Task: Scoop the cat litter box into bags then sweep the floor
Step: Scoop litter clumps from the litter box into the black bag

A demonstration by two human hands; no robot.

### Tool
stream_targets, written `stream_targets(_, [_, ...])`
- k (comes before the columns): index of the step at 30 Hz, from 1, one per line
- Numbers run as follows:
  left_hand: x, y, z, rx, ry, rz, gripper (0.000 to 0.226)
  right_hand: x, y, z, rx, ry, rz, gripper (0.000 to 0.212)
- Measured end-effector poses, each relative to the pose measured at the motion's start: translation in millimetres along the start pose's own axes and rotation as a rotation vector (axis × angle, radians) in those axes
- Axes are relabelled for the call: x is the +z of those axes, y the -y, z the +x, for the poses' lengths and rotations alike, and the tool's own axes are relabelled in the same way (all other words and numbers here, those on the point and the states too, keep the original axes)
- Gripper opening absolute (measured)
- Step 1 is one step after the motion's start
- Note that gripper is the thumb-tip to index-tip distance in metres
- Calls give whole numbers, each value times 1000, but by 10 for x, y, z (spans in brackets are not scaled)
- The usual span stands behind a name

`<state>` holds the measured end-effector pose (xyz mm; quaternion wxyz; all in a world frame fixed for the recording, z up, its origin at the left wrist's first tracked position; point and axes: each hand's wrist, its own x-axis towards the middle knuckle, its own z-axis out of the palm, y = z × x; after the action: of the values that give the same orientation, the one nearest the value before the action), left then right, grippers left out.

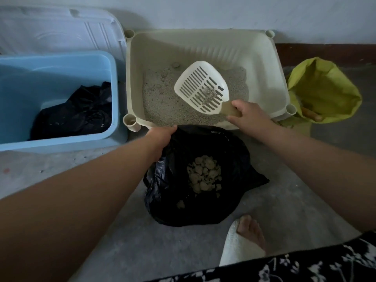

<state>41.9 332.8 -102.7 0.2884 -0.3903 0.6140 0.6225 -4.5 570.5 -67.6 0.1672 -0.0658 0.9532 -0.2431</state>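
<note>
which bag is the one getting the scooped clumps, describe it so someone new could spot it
Find the cream litter box against the wall. On the floor right in front of it sits the black bag, its rim held open by the left hand. Unlike the yellow-green bag beside the box, it holds pale clumps.

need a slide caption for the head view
Right hand lifts slotted scoop over litter box; left hand holds black bag open.

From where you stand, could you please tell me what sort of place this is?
Probably a plain corner of a home, perhaps a utility area. A cream litter box stands against a painted wall on a bare concrete floor, with a blue plastic tub beside it.
</note>
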Motion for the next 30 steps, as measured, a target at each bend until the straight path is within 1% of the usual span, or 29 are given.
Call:
stream_targets(2, [-27,-2,19,-4,-18,-18,42,-29,-77,-174,-51,41,-19,31])
stream_targets(4, [-29,2,25,9,-11,-15,44,-31,-186,-347,-108,93,-88,42])
stream_targets(5, [-36,8,38,18,-9,-13,44,-8,-243,-413,-134,119,-133,44])
stream_targets(7, [-53,23,72,17,-13,-4,45,51,-326,-527,-189,164,-253,39])
stream_targets(10, [-71,46,93,5,-12,24,50,216,-402,-646,-346,95,-458,23])
stream_targets(12, [-45,35,37,24,15,48,47,305,-423,-682,-439,37,-507,27])
stream_targets(14, [-14,32,-15,56,59,79,43,350,-418,-681,-482,-30,-512,27])
stream_targets(16, [3,46,-26,89,82,108,48,400,-420,-650,-529,-89,-514,33])
stream_targets(17, [-3,49,-20,106,83,119,50,426,-381,-639,-553,-80,-524,36])
stream_targets(19, [-19,58,-13,129,88,164,48,511,-286,-621,-569,-16,-592,46])
stream_targets(21, [-46,68,16,127,94,223,45,586,-210,-609,-523,64,-636,47])
stream_targets(23, [-63,76,34,126,97,263,41,566,-156,-599,-525,75,-640,47])
stream_targets(24, [-75,70,45,130,91,279,40,564,-162,-577,-528,34,-650,46])
stream_targets(28, [-121,90,90,152,54,324,44,472,-164,-504,-448,124,-607,35])
stream_targets(30, [-136,100,109,166,35,346,45,381,-179,-438,-378,66,-508,28])
